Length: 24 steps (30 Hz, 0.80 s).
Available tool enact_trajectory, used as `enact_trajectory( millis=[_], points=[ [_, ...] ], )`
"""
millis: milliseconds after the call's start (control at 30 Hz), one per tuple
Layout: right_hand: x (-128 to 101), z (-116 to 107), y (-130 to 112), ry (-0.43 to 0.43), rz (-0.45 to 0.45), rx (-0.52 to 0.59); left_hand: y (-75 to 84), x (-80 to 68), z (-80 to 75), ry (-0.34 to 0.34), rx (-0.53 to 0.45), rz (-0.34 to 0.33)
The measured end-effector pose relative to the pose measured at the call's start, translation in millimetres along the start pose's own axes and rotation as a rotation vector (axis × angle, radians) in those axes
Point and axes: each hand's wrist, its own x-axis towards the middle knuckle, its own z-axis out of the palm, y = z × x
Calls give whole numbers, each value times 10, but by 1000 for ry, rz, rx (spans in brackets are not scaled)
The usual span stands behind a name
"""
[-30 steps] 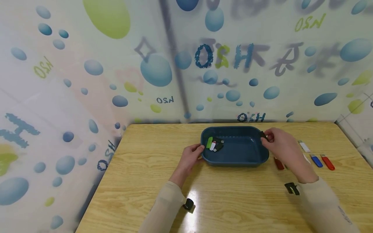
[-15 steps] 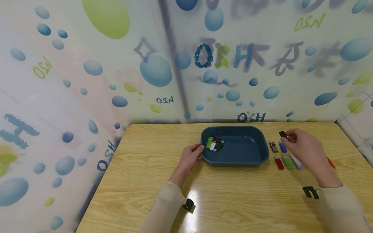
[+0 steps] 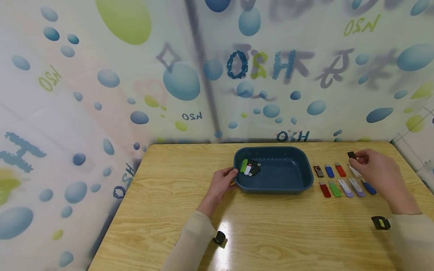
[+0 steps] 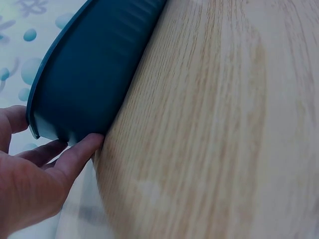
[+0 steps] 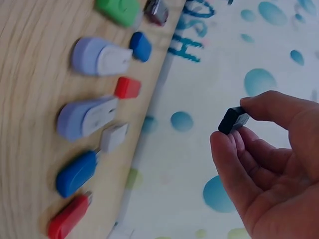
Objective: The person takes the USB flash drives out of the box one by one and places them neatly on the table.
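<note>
A dark blue plastic tray [image 3: 281,177] stands on the table. My left hand [image 3: 220,184] holds its left end, fingers against the outer wall and thumb at the rim. Inside the tray, at the left, lie a green USB stick [image 3: 243,165], a white one [image 3: 248,170] and black ones [image 3: 255,171]. My right hand [image 3: 379,171] pinches a black USB stick [image 5: 232,120] between thumb and fingertips, raised over the back right of the table. Below it in the head view is a white USB stick [image 3: 355,171], partly covered by the hand.
Two rows of USB sticks lie right of the tray. A grey one [image 3: 318,171], blue [image 3: 329,171] and red [image 3: 340,170] are behind; dark red [image 3: 324,189], green [image 3: 335,189] and purple-white ones [image 3: 345,188] in front. A patterned curtain [image 3: 203,75] hangs behind the table.
My right hand has carried the black USB stick from the tray's right rim rightward, past the rows of sticks. The left hand and the tray stay where they were.
</note>
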Motion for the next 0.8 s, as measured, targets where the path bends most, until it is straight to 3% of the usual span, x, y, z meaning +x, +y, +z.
enact_trajectory(
  millis=[367,800],
  points=[
    [78,27,229,-25,97,-44,-1,-7,0,-4,4,-5],
    [209,23,472,-122,177,-78,13,-2,-9,4,2,-13]
  ],
)
